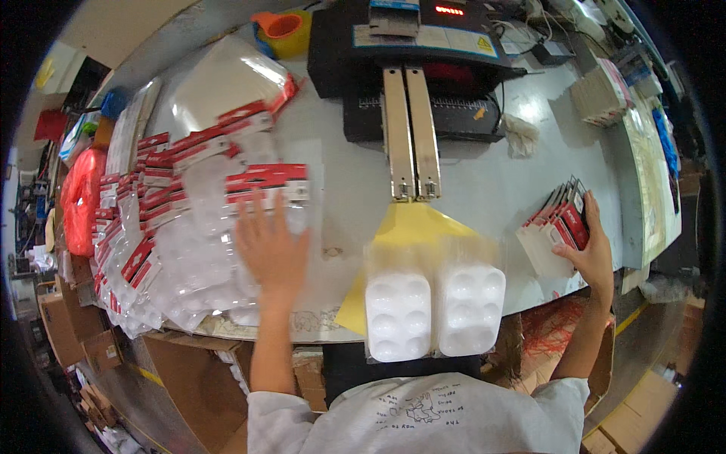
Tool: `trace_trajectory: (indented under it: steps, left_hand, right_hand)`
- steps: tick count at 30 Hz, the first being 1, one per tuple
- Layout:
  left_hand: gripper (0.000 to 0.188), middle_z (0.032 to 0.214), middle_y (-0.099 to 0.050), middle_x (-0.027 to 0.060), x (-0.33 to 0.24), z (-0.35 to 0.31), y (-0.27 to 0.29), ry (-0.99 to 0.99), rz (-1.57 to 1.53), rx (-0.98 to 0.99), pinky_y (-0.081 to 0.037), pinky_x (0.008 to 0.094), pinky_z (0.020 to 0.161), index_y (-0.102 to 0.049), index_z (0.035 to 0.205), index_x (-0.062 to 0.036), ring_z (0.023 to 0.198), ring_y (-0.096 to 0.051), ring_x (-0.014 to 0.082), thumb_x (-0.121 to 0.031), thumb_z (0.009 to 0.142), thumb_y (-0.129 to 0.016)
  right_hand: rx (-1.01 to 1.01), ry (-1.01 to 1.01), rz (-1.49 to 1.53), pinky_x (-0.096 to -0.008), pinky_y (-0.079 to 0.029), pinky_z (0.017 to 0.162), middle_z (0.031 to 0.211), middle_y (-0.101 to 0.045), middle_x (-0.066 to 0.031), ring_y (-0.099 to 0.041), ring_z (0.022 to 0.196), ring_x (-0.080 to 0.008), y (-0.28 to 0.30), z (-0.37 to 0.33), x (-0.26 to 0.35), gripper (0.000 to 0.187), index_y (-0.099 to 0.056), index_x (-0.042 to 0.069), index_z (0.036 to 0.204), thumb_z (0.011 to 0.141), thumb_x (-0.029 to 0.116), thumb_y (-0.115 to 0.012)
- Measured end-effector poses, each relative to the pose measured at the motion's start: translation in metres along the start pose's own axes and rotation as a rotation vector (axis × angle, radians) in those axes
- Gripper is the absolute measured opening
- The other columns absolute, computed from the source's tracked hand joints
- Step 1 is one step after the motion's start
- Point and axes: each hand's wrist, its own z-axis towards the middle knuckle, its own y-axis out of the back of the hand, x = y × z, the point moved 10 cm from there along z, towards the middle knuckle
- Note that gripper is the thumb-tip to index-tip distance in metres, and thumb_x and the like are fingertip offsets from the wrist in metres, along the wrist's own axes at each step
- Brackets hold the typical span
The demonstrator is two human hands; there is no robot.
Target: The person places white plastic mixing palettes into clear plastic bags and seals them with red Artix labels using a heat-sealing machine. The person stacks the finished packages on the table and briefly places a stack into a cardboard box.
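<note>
My left hand (274,246) lies with fingers spread over a clear bag with a red and white header (266,184), at the front of a pile of similar bags (197,257). My right hand (594,253) is closed around the side of a small stack of red, black and white cards (560,221), which stands tilted on the table. Between my hands, two white six-well plastic palettes (397,316) in clear film sit at the table's front edge, partly over a yellow sheet (423,225). The film above them is blurred.
A black machine (325,64) with two metal bars (411,136) reaches toward me mid-table. Behind the bag pile stand a yellow tub with an orange scoop (281,29) and a red bag (85,200). A card stack (601,94) stands back right; cardboard boxes (189,378) sit below the edge.
</note>
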Motion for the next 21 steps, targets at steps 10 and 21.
trace_trajectory:
  steps: [10,21]
  left_hand:
    - [0.070,0.149,-0.022,0.0115,0.022,-0.002,0.000,-0.041,0.071,-0.091,-0.015,0.0475,0.108,-0.031,0.141,-0.0116,0.138,-0.017,0.0316,-0.040,0.084,-0.060]
    - [0.021,0.088,-0.051,0.0113,-0.065,-0.065,0.021,0.073,-0.971,0.102,-0.041,0.0376,0.075,-0.056,0.079,-0.0032,0.087,-0.051,0.0296,-0.015,0.073,-0.071]
  right_hand:
    - [-0.068,0.010,0.145,-0.0334,-0.048,0.087,0.116,-0.060,-0.0174,-0.064,0.096,-0.0218,0.008,0.002,0.012,0.107,-0.040,0.002,0.135,0.046,0.039,-0.086]
    - [-0.254,-0.151,0.197,-0.0262,-0.049,0.079,0.098,-0.066,-0.0086,-0.062,0.085,-0.0127,0.015,-0.015,0.010,0.065,-0.055,0.002,0.120,0.061,0.011,-0.082]
